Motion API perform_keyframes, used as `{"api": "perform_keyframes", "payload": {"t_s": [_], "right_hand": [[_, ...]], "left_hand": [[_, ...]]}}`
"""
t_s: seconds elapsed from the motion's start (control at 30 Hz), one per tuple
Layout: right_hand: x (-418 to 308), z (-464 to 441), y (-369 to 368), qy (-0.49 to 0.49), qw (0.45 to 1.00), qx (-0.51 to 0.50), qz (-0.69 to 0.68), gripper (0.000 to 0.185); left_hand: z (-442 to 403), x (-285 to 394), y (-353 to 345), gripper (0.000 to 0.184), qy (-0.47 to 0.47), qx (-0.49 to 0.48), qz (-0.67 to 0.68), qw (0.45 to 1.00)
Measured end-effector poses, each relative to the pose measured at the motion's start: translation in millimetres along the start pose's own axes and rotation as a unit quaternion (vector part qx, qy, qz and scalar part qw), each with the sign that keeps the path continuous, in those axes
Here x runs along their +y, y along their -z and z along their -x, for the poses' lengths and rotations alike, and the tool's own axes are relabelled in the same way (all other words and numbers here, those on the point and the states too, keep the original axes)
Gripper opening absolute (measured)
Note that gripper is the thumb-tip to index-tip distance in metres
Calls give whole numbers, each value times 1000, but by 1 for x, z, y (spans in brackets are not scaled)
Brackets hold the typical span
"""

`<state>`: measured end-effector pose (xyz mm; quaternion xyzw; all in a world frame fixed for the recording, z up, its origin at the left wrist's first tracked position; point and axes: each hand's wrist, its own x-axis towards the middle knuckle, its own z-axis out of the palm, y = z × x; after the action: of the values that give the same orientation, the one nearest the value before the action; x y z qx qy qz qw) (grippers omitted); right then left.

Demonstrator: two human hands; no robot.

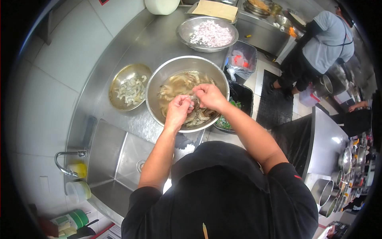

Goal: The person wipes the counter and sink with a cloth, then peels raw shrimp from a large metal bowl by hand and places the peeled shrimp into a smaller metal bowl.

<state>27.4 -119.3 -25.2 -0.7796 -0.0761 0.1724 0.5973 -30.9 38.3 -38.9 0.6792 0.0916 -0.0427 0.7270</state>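
Observation:
A large steel bowl [153,104] holds whole shrimp [175,88] in cloudy water. Over it, my left hand [178,112] pinches a pale shrimp [191,104], which the fingers partly cover. My right hand [209,96] is closed right beside it, fingertips pinched together close to the same shrimp; exactly what they grip is hard to see. Darker shrimp [199,115] lie just below both hands. To the left stands a smaller metal bowl [115,104] with peeled shrimp [133,91] in it.
A steel bowl of chopped pinkish-white pieces [211,34] stands at the back. Left front are a sink [105,147] and faucet [65,159]. Lined bins [242,59] are at the right. Another person [328,42] stands farther right, near a steel counter [328,135].

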Motion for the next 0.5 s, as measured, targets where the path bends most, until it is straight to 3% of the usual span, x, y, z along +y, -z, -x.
{"api": "perform_keyframes", "payload": {"t_s": [0.07, 0.17, 0.27, 0.37, 0.5], "right_hand": [[-2, 1, 8, -77, 992, -70, -68, 25], [11, -3, 10, -66, 987, -147, -7, 22], [7, 0, 9, 6, 991, -76, 111, 18], [-8, 4, 10, -47, 995, -84, 23, 17], [0, 0, 9, -28, 993, -108, 31, 23]], "left_hand": [[-1, 1, 2, 21, 3, 9, 15, 1000], [-4, -2, 3, 21, -7, 5, 33, 999], [-4, -2, 4, 21, -9, 11, 31, 999], [-3, -3, 7, 20, -13, 19, 27, 999], [-5, -4, 5, 21, -23, 11, 45, 999]]}}
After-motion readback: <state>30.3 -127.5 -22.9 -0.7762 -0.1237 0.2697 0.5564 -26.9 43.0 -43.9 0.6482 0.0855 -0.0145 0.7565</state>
